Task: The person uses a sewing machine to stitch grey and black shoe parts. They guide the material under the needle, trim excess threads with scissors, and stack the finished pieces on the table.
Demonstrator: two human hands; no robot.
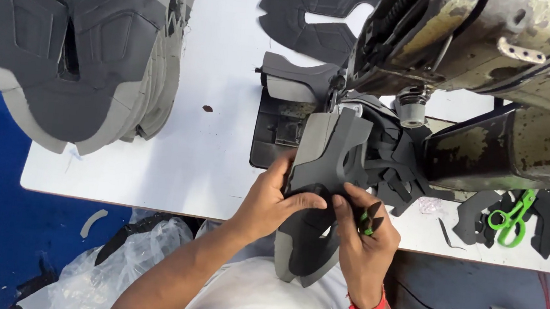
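Note:
My left hand (272, 200) grips the left side of a grey and black shoe upper (329, 154) that lies under the head of a sewing machine (474, 39). My right hand (362, 240) pinches the same upper from the right. It also holds small green-handled snips (369, 219) in its fingers. The upper's lower end (304, 253) hangs over the table edge toward my lap. Beneath the upper sits the machine's black bed plate (276, 124).
A tall stack of grey and black uppers (83, 49) fills the table's left end. A single black cut piece (315, 14) lies at the back. Black scraps and green scissors (512, 216) rest at the right. A clear plastic bag (124, 254) sits below the white table (208, 148).

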